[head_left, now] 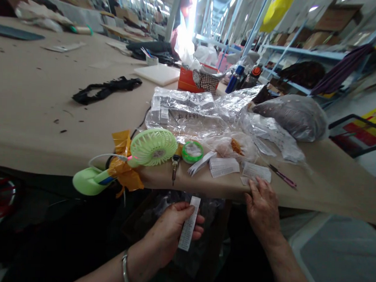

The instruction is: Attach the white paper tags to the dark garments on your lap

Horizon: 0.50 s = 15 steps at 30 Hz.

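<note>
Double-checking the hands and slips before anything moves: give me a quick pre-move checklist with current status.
1. Left hand secure on the narrow white printed paper strip: ok, held between thumb and fingers.
2. Only one strip in that grip: cannot tell.
3. Right hand at the rightmost group of white printed paper slips: ok, fingertips at its near edge.
4. Middle group of white printed paper slips squared up: not ok, edges are fanned out.
5. Pink-handled cutting tool with dark blades apart from the right hand: ok, lies to its right.
6. Print on the held strip legible: cannot tell, too small.
</note>
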Each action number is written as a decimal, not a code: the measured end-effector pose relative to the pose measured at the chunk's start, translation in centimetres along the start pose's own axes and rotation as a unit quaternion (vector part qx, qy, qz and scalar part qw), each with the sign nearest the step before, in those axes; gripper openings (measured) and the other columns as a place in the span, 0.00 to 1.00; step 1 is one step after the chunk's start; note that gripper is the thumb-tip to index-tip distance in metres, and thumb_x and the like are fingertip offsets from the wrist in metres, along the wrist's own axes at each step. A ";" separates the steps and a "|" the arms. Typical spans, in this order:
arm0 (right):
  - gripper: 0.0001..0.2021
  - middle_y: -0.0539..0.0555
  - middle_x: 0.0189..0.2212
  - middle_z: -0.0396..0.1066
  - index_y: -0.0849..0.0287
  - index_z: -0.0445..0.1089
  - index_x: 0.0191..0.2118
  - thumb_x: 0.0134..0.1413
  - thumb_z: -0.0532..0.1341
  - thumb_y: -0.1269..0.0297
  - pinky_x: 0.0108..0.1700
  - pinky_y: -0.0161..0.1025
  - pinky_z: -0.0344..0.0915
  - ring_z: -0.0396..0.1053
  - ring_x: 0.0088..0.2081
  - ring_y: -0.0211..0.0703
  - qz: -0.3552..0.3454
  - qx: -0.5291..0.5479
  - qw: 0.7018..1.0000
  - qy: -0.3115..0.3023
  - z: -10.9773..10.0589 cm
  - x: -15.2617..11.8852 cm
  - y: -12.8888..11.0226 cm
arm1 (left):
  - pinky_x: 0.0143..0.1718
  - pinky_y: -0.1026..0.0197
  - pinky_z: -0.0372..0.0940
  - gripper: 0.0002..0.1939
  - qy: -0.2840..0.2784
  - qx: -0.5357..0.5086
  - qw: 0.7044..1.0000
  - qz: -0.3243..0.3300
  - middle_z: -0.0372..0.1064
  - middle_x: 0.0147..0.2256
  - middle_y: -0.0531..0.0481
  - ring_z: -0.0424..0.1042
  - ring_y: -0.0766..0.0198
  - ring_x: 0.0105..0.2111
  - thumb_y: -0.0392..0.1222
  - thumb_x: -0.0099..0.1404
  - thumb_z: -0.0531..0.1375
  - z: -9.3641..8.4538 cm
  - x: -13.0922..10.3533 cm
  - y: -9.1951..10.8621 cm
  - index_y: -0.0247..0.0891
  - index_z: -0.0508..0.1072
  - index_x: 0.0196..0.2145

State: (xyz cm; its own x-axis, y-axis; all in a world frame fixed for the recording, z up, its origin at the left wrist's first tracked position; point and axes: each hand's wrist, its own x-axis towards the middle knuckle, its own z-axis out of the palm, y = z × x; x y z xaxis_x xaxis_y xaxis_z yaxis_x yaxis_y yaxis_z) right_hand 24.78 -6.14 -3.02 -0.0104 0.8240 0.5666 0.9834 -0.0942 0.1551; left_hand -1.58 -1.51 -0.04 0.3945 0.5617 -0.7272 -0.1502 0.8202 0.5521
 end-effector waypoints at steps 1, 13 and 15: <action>0.19 0.66 0.53 0.65 0.65 0.64 0.56 0.63 0.53 0.62 0.54 0.57 0.61 0.60 0.57 0.60 0.001 0.009 1.000 0.002 0.0 -0.1 0.0 | 0.24 0.65 0.68 0.05 -0.003 0.003 1.000 -0.001 0.73 0.27 0.45 0.72 0.66 0.20 0.37 0.67 0.55 -0.1 0.0 -0.1 0.32 0.65 0.39; 0.09 0.57 0.39 0.76 0.58 0.74 0.42 0.60 0.58 0.67 0.50 0.49 0.68 0.74 0.43 0.48 0.045 0.200 0.975 0.085 -1.2 -0.1 1.4 | 0.23 0.66 0.67 0.07 -0.049 0.030 0.998 -0.001 0.72 0.26 0.45 0.72 0.66 0.21 0.39 0.68 0.54 -0.3 0.0 -0.2 0.30 0.67 0.37; 0.08 0.55 0.39 0.76 0.57 0.75 0.42 0.57 0.61 0.68 0.49 0.48 0.69 0.74 0.42 0.48 0.092 0.257 0.956 0.107 -2.0 0.0 -0.3 | 0.23 0.66 0.67 0.08 -0.064 0.027 0.998 -0.007 0.73 0.27 0.44 0.72 0.66 0.21 0.38 0.68 0.54 -0.2 -0.1 -0.2 0.30 0.68 0.37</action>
State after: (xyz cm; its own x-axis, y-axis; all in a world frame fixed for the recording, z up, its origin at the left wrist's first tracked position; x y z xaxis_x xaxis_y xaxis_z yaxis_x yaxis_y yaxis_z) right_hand 24.17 -7.24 -1.44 0.1886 0.6821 0.7066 0.9307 0.1054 -0.3503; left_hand -1.76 -1.73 -0.17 0.5085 0.5292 -0.6792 -0.0967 0.8189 0.5657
